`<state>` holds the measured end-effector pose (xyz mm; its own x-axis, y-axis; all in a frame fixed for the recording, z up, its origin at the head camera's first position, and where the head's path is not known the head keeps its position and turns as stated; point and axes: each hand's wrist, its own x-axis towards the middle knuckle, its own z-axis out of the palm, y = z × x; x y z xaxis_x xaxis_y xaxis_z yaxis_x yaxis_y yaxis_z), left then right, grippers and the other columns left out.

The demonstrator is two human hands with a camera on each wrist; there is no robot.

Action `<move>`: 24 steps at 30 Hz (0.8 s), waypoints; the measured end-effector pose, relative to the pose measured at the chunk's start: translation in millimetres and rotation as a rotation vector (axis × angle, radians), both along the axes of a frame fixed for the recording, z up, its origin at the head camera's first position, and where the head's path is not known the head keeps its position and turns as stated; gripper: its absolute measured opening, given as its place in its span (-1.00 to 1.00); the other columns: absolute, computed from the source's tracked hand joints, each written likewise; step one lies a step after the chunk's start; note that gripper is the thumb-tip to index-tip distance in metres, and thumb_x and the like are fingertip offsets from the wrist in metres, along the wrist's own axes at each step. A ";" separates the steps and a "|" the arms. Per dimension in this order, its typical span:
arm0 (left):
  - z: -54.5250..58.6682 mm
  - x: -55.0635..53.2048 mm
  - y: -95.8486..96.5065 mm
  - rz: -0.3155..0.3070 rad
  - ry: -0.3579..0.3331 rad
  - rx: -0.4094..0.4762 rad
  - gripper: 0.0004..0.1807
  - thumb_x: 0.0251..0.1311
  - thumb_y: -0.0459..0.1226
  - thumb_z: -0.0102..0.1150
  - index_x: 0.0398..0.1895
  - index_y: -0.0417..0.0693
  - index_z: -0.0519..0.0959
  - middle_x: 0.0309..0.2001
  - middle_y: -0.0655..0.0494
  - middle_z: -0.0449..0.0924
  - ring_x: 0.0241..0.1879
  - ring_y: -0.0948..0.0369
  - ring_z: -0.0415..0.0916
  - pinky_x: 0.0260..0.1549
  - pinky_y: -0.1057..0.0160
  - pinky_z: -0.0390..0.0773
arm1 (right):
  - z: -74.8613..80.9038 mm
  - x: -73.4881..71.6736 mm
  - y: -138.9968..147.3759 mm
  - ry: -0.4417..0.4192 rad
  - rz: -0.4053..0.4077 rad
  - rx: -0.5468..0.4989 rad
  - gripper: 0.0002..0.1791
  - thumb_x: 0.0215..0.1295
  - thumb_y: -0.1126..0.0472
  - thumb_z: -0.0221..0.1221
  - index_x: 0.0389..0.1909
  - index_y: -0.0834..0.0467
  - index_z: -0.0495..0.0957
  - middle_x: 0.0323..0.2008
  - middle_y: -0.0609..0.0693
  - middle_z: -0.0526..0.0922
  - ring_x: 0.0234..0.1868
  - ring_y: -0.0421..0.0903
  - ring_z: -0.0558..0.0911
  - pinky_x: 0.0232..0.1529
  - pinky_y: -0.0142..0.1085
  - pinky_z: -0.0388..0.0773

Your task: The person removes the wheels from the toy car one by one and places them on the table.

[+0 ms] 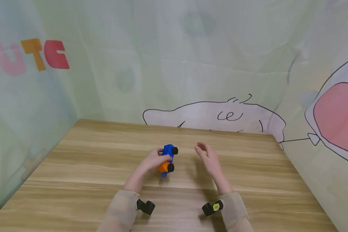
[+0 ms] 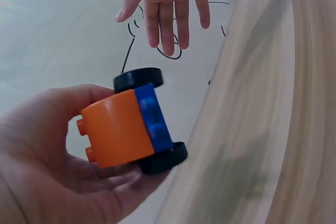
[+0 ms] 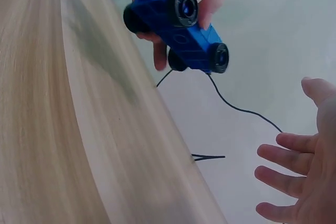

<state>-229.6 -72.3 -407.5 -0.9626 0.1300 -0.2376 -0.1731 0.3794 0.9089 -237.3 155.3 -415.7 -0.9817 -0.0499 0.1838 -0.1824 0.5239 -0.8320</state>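
My left hand (image 1: pixel 155 159) grips a small toy car (image 1: pixel 168 156) with a blue base, black wheels and an orange block on top. The car is held above the table, turned on its side. In the left wrist view the orange block (image 2: pixel 118 129) shows its round studs toward the palm. The right wrist view shows the blue underside (image 3: pixel 181 38) and a blue hook at one end. To the right of the car, apart from it, my right hand (image 1: pixel 210 161) holds nothing, its fingers spread and loosely bent.
Beneath both hands lies a wood-grain table (image 1: pixel 104 167). A pale fabric backdrop (image 1: pixel 174 64) with cartoon drawings and letters rises along its back and sides. A black wrist camera (image 1: pixel 146 207) is strapped to the left sleeve, and another camera (image 1: pixel 212 207) to the right one.
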 end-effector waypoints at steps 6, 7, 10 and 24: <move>1.4 -1.0 3.6 0.020 0.042 0.127 -0.20 0.15 -0.21 0.16 0.40 -0.46 0.16 0.22 -0.45 0.42 0.09 -0.10 0.53 0.13 0.03 0.53 | 2.0 2.7 -4.7 0.017 0.025 -0.060 -0.55 0.48 0.01 0.01 0.10 0.30 0.52 -0.01 0.20 0.67 0.10 0.12 0.58 0.18 0.04 0.47; 1.2 -1.0 4.7 0.023 0.046 0.146 -0.19 0.14 -0.22 0.16 0.40 -0.45 0.16 0.21 -0.44 0.43 0.07 -0.09 0.54 0.11 0.06 0.54 | 2.5 3.0 -6.0 0.019 0.034 -0.076 -0.57 0.48 0.03 0.00 0.06 0.31 0.54 -0.07 0.20 0.69 0.04 0.11 0.61 0.12 0.02 0.51; 0.2 -0.9 8.3 0.028 0.051 0.199 -0.19 0.13 -0.23 0.14 0.40 -0.47 0.14 0.18 -0.45 0.46 0.01 -0.05 0.57 0.02 0.14 0.58 | 2.7 3.7 -10.1 0.004 0.058 -0.118 -0.60 0.50 0.04 -0.03 -0.06 0.31 0.57 -0.23 0.17 0.70 -0.13 0.02 0.65 -0.03 -0.12 0.58; -10.6 -3.9 17.0 -0.003 0.015 0.303 -0.23 0.21 -0.18 0.17 0.41 -0.38 0.17 0.02 -0.29 0.64 -0.09 0.05 0.63 0.03 0.11 0.58 | -8.3 2.6 -27.8 -0.088 0.142 -0.256 -0.62 0.51 0.16 -0.04 -0.15 0.45 0.53 -0.39 0.17 0.65 -0.43 -0.17 0.57 -0.35 -0.41 0.50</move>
<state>-233.6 -55.2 -418.1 -0.9653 0.1953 -0.1735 -0.1583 0.0909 0.9832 -234.7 127.5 -424.0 -0.9810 -0.1506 0.1223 -0.1599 0.2700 -0.9495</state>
